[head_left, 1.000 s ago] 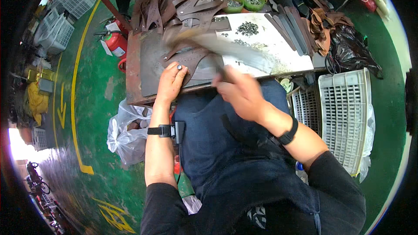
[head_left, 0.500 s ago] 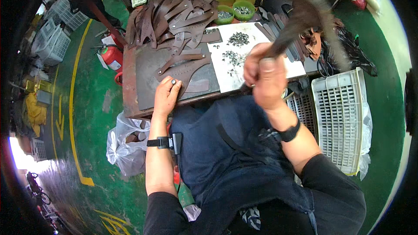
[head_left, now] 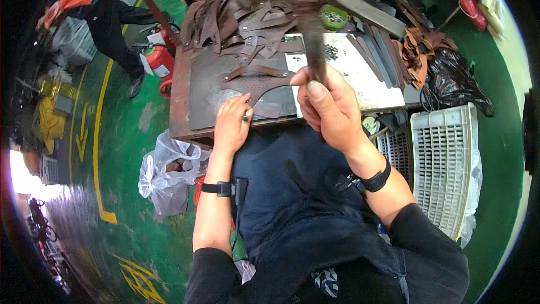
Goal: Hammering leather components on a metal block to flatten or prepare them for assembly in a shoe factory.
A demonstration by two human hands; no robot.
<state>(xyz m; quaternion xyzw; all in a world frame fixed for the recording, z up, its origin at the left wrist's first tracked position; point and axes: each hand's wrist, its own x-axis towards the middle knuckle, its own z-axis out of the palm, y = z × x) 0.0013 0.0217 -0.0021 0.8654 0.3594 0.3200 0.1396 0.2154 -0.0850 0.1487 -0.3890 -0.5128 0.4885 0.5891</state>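
Observation:
My right hand (head_left: 329, 104) grips the handle of a hammer (head_left: 316, 45), raised above the bench in front of me. Its metal head is smeared by motion and hides part of the work behind. My left hand (head_left: 231, 121) lies at the bench's near edge, over the lower end of a brown leather piece (head_left: 256, 85) with stitch holes and a riveted strap. Between its fingers shows the round dark end of a short metal rod (head_left: 245, 118), the rest hidden. Small dark rivets (head_left: 331, 52) lie on a white sheet (head_left: 360, 62) beyond my right hand.
Brown leather pieces (head_left: 211, 22) pile up at the back left of the bench. A green bowl (head_left: 334, 18) of small metal parts stands behind, with leather strips (head_left: 374, 56) to the right. A white crate (head_left: 444, 163) and a fire extinguisher (head_left: 159, 62) flank the bench. A person (head_left: 107, 28) stands back left.
The hammer has swung left and more upright. My left hand has turned, its fingers laid flatter over the leather. The person at the back left shows more, with an orange-red bag. The view has shifted slightly.

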